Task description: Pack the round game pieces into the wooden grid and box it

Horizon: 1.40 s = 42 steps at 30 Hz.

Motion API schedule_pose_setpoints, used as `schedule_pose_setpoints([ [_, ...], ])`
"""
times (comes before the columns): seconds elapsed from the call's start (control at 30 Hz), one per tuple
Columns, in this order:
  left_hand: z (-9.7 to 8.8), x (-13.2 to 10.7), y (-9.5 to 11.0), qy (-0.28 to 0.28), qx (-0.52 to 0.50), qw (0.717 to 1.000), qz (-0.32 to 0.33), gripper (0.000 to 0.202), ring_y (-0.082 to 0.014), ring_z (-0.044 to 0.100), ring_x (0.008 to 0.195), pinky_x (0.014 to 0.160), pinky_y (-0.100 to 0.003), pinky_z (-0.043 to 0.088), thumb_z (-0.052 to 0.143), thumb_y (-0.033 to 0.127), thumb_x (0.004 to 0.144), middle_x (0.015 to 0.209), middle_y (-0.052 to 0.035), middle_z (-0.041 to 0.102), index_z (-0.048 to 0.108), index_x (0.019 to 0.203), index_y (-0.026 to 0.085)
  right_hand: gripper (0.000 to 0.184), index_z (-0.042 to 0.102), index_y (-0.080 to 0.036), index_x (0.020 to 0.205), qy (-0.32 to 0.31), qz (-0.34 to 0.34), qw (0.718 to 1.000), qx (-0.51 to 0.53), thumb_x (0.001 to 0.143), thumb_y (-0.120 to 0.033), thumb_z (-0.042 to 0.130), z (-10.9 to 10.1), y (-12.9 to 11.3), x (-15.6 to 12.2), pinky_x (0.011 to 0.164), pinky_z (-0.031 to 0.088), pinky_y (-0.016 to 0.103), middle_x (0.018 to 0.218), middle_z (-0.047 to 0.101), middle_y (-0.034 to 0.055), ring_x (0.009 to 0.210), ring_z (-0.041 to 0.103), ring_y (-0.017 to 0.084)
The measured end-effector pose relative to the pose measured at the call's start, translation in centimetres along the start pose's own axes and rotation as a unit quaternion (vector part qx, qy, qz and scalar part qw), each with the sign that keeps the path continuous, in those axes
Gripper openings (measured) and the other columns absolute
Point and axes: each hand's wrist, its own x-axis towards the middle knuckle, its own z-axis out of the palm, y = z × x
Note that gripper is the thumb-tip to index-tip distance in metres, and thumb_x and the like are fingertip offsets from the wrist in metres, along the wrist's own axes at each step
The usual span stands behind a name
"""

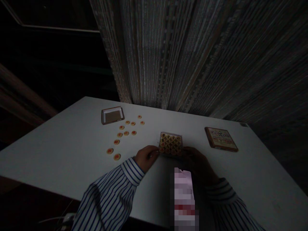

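A clear tray of round Chinese chess pieces (171, 143) sits between my hands over the white table, its pieces packed in rows with dark and red characters. At the tray's near left corner, my left hand (147, 157) has its thumb and fingers closed on the edge. My right hand (200, 163) grips the opposite side, its fingers in dim shadow. Several loose pieces with red characters, one of them a chess piece (117, 157) near my left sleeve, lie scattered to the left of the tray.
An open box half (113, 115) lies at the table's back left. To the right is a flat box or lid with printed characters (221, 138). Behind the white table (79, 138) hangs a striped curtain (154, 57). A pixelated patch covers the bottom centre.
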Motion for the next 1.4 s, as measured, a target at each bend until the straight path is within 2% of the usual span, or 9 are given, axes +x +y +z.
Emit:
schedule_pose_setpoints([
  [0.23, -0.10, -0.08, -0.20, 0.015, 0.012, 0.999, -0.036, 0.017, -0.0140, 0.060, 0.067, 0.063, -0.026, 0.049, 0.050, 0.024, 0.079, 0.074, -0.0048, 0.066, 0.064, 0.081, 0.015, 0.023, 0.060, -0.019, 0.088, 0.001, 0.018, 0.999, -0.034, 0.081, -0.035, 0.045, -0.17, -0.11, -0.05, 0.070, 0.050, 0.032, 0.086, 0.065, 0.0065, 0.079, 0.061, 0.019],
  [1.4, -0.17, -0.14, -0.03, 0.005, 0.020, 0.999, -0.042, 0.017, -0.0131, 0.060, 0.066, 0.062, -0.024, 0.048, 0.051, 0.022, 0.078, 0.074, -0.0043, 0.067, 0.066, 0.083, 0.014, 0.025, 0.059, -0.017, 0.087, 0.002, 0.020, 0.999, -0.041, 0.080, -0.036, 0.043, -0.13, -0.23, -0.13, 0.068, 0.048, 0.031, 0.085, 0.064, 0.0075, 0.078, 0.060, 0.019],
])
